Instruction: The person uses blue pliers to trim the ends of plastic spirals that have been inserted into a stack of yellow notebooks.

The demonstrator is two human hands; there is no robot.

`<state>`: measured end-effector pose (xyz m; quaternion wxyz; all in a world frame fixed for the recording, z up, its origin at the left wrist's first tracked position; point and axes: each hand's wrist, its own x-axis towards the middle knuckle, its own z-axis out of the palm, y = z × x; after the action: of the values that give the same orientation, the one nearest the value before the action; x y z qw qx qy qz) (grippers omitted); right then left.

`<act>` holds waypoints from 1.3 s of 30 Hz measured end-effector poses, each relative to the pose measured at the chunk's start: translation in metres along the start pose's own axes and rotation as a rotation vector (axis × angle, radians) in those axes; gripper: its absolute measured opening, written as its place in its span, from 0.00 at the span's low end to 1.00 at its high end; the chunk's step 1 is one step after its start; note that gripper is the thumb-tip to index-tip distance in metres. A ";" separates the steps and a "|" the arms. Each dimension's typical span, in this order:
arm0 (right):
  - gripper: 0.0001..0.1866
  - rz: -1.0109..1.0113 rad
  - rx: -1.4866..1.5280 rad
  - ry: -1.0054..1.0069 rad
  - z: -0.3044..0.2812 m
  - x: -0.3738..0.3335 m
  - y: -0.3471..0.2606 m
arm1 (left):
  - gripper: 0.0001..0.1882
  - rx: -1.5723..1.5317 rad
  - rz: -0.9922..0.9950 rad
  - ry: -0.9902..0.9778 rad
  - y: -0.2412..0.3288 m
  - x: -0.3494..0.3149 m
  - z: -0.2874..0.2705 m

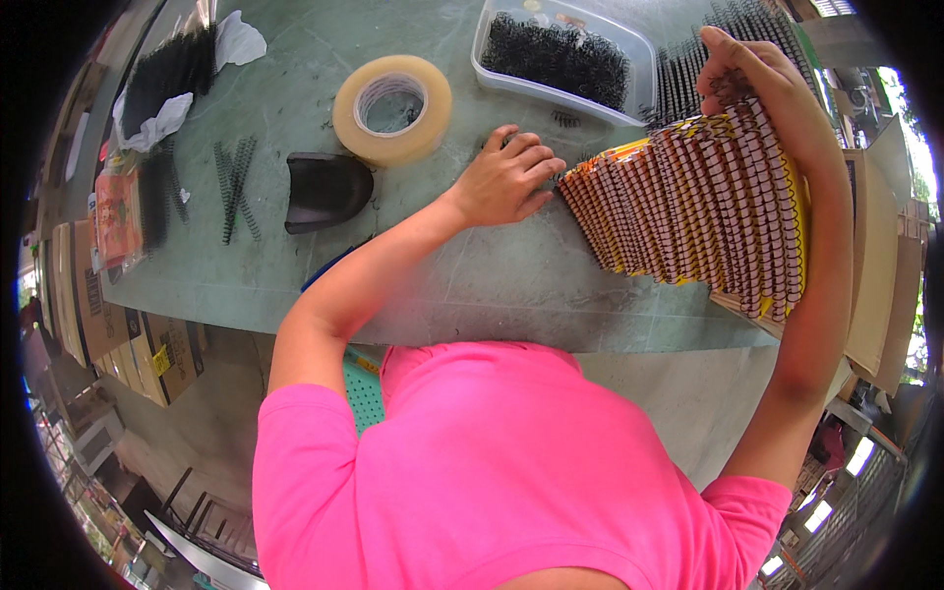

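A tall stack of spiral-bound books (688,206) leans in a fanned row at the right of the table, its brown coiled spines facing me and yellow and orange edges showing. My right arm reaches around the stack's right side. At its far top end my right hand (762,74) is closed, with a tangle of dark spiral coil (730,87) between thumb and fingers. Left of the stack, my left hand (508,179) rests on the table, palm down. Its fingers are loosely bent and a little apart, with the tips near the lowest books. Its palm is hidden.
A clear plastic tub (644,90) full of black coils stands at the back, with more coils (683,79) right of it. A tape roll (440,123), a black scoop-shaped piece (329,194) and loose coils (234,187) lie left. Cardboard boxes (875,256) flank the table.
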<state>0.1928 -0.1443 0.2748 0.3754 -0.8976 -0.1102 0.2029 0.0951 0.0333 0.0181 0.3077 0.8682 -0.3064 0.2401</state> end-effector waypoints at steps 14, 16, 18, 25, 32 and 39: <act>0.25 -0.011 -0.049 -0.029 -0.008 -0.004 0.000 | 0.18 0.195 -0.117 -0.022 0.002 0.007 0.013; 0.25 -0.039 -0.039 -0.028 -0.002 0.002 0.003 | 0.23 0.283 -0.122 -0.085 -0.001 0.010 0.014; 0.25 -0.047 -0.015 0.015 0.002 0.003 0.003 | 0.23 0.271 -0.060 -0.132 -0.008 0.012 0.017; 0.26 -0.047 -0.051 -0.001 0.004 0.000 -0.004 | 0.21 0.189 0.073 -0.186 -0.030 0.024 0.027; 0.26 -0.059 -0.069 -0.016 0.002 -0.001 -0.002 | 0.08 0.312 -0.117 -0.021 -0.020 0.024 0.028; 0.27 -0.039 -0.101 -0.011 0.002 0.000 -0.001 | 0.07 0.147 -0.049 -0.102 -0.004 -0.015 -0.003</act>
<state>0.1921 -0.1426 0.2745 0.3330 -0.9119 -0.1398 0.1949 0.0870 0.0430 0.0094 0.2326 0.9068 -0.2821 0.2097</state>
